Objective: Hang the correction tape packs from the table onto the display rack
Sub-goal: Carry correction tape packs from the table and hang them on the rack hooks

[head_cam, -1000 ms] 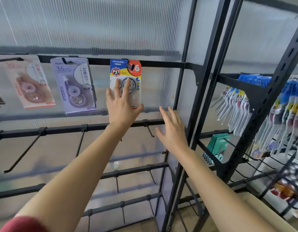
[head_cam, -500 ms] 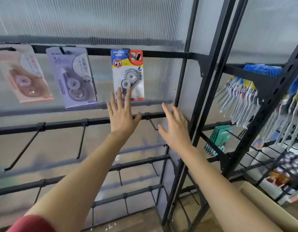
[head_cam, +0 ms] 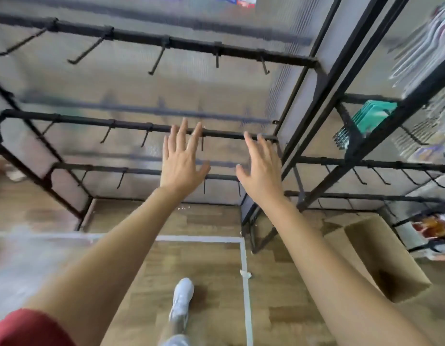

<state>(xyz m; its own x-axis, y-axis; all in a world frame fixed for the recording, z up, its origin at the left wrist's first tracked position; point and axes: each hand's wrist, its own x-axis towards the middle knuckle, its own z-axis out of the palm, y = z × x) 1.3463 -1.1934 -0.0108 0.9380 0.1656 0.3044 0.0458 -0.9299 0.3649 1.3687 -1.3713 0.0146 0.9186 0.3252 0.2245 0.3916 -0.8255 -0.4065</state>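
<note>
Both my hands are stretched out in front of the black display rack (head_cam: 151,43), fingers straight, holding nothing. My left hand (head_cam: 182,156) hovers in front of a lower rail with bare hooks (head_cam: 131,126). My right hand (head_cam: 262,168) is beside it near the rack's right upright. Only the bottom edges of the hung correction tape packs (head_cam: 237,0) show at the top of the frame. The table is out of view.
A second black rack (head_cam: 381,121) stands at the right with teal packs (head_cam: 366,118) and other hung goods. A brown cardboard box (head_cam: 381,255) sits on the wooden floor at its foot. White tape lines (head_cam: 243,258) cross the floor near my white shoe (head_cam: 181,300).
The view has tilted sharply down to the lower rails and floor. My left hand has come off the yellow-and-red pack, which stays hung on the rack. Both hands have dropped lower.
</note>
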